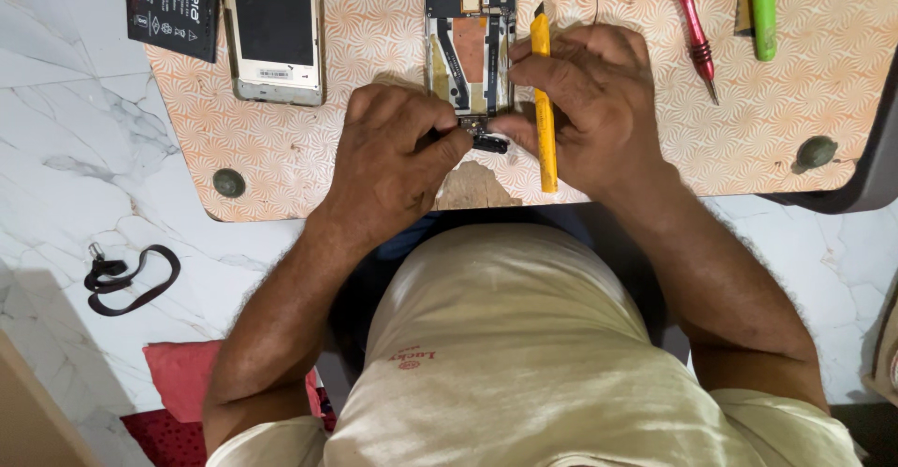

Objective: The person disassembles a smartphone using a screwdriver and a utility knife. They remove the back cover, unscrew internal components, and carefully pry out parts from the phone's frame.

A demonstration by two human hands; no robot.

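your right hand (589, 102) grips a yellow cutter (543, 102) beside the opened phone (470, 37) on the patterned board (374, 37); your left hand (393, 158) pinches a small black part (491, 144) at the phone's lower end.

A small phone-repair bench — an orange patterned work board (281, 149) set low over a white marble floor (65, 149). On the board lie an opened phone (470, 37), a second phone shell (273, 32), a loose black battery (173, 4), a red screwdriver (692, 23) and a green tool (763, 9) — workshop clutter.
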